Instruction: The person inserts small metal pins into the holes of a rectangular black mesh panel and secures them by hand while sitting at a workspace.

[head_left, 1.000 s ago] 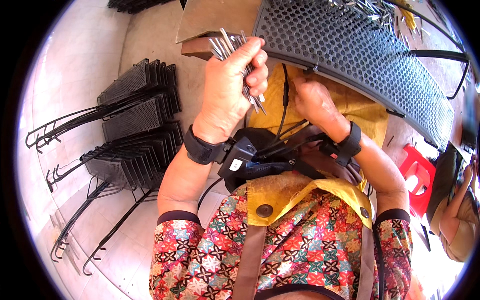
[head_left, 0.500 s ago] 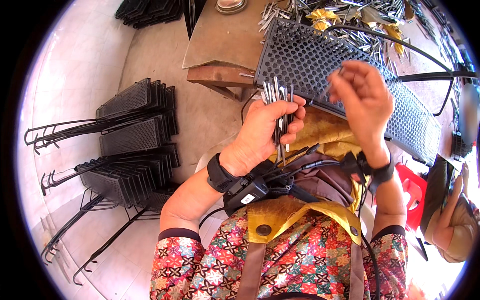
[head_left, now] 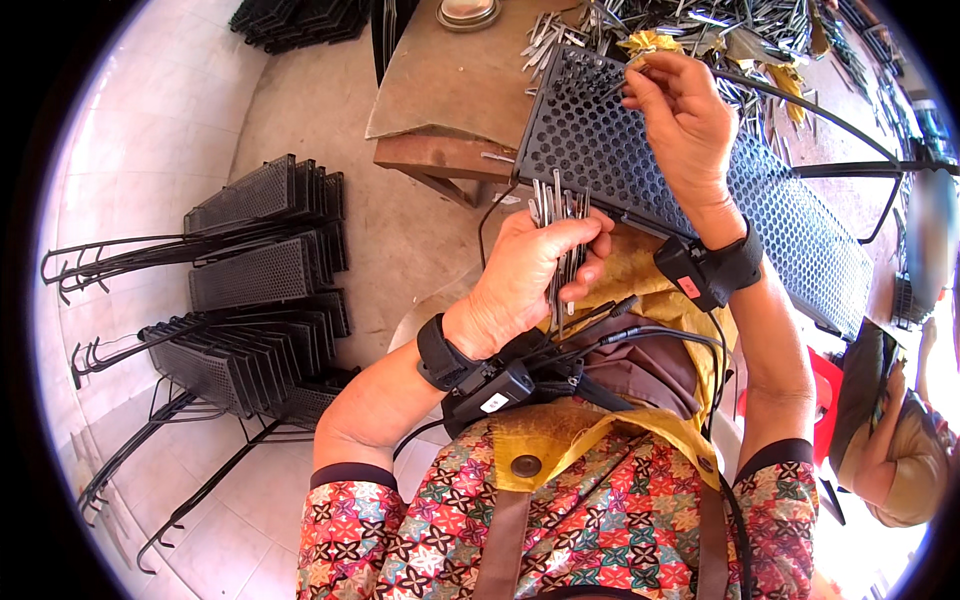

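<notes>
My left hand point(head_left: 535, 270) is closed around a bundle of thin metal pins point(head_left: 560, 215), their tips sticking up above my fingers. My right hand point(head_left: 680, 115) is raised over a long black perforated metal panel point(head_left: 800, 215) and pinches a single pin point(head_left: 622, 82) at the panel's upper left corner. The panel lies tilted across my lap and the edge of a brown worktable point(head_left: 450, 90). Both wrists wear black bands with small devices and cables.
Stacks of finished black perforated racks with wire hooks point(head_left: 250, 300) stand on the tiled floor at my left. A heap of loose pins point(head_left: 720, 25) covers the table's far side. A red stool point(head_left: 825, 385) and another seated person point(head_left: 900, 440) are at my right.
My left hand with the pin bundle has dropped from high in front to my lap. My right hand has risen from under the panel to its upper corner with one pin.
</notes>
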The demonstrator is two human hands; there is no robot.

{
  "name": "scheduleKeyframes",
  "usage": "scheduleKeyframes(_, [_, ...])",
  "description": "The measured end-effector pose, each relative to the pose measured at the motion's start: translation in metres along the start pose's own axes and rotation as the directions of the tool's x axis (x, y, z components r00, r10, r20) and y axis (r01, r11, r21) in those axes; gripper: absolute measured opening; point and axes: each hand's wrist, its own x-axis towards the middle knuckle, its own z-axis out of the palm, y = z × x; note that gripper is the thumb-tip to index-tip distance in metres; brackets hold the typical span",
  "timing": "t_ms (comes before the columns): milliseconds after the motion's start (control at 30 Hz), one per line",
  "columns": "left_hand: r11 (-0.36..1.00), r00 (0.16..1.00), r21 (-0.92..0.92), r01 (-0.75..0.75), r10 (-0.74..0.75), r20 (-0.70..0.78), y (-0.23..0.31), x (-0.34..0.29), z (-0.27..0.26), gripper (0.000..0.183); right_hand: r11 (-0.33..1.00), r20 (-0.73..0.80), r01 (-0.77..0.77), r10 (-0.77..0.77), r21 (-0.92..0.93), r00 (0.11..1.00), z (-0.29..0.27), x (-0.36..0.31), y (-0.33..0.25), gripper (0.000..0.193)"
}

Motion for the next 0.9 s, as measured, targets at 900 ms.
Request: scheduleKeyframes(900, [0.983, 0.979, 0.137, -0.125, 0.101, 0.175, 0.001, -0.001, -0.002, 0.014, 0.871, 0.619, -0.470, 0.448, -0.142, 0.645, -0.029, -0.030, -0.060, 0.014])
